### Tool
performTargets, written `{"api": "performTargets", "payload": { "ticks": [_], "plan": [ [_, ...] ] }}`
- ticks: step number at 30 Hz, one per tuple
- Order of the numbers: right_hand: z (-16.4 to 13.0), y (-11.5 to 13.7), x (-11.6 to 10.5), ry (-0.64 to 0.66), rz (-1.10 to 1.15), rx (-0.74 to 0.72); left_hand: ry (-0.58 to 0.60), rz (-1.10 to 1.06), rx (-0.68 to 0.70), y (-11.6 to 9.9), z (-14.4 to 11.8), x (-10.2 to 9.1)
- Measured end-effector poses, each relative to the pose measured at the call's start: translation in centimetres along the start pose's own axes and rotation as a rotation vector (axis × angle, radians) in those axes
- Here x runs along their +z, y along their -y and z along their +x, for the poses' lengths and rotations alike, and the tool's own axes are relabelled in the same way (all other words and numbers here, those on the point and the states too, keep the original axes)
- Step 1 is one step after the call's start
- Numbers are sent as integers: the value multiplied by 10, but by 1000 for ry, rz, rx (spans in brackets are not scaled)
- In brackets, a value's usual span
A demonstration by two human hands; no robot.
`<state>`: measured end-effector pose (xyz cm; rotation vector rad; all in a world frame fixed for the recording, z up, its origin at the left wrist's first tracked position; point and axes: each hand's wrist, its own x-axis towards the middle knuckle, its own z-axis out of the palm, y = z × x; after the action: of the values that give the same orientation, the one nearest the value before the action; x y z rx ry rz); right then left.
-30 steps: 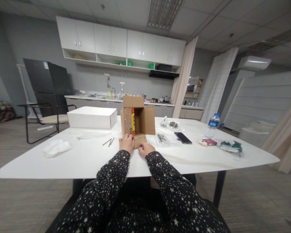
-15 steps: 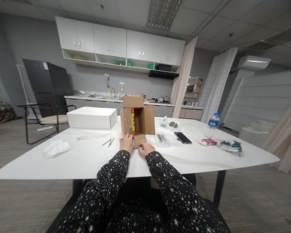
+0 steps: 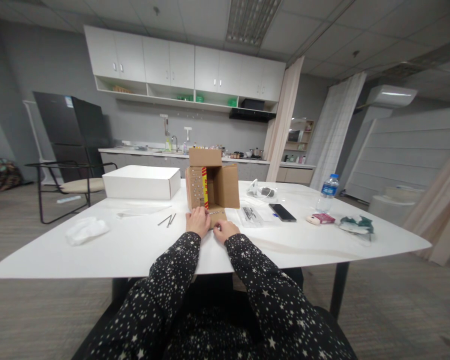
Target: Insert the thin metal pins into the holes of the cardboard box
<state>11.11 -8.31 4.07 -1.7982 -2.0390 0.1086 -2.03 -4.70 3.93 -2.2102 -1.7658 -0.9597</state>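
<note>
Cardboard box (image 3: 212,187) on side, mouth toward hands (image 3: 212,226).

Black long sleeves dotted with small white stars.

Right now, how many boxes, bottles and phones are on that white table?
Boxes: 2, the brown cardboard box that both hands touch and the white box
Bottles: 1, the water bottle
Phones: 1, the black phone
Total: 4
</note>
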Motion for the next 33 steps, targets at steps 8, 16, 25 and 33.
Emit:
{"api": "performTargets", "payload": {
  "ticks": [8, 16, 25, 33],
  "plan": [
    [1, 0, 0, 7, 7, -5, 34, -39, -13, 0, 2, -1],
    [7, -9, 10, -6, 15, -32, -77, -115, -21, -1, 2, -6],
    [12, -13, 15, -7, -4, -33, -140, -179, 29, -5, 3, -15],
    [8, -7, 7, 15, -6, -16, -56, -180, 198, -6, -1, -7]
  ]
}}
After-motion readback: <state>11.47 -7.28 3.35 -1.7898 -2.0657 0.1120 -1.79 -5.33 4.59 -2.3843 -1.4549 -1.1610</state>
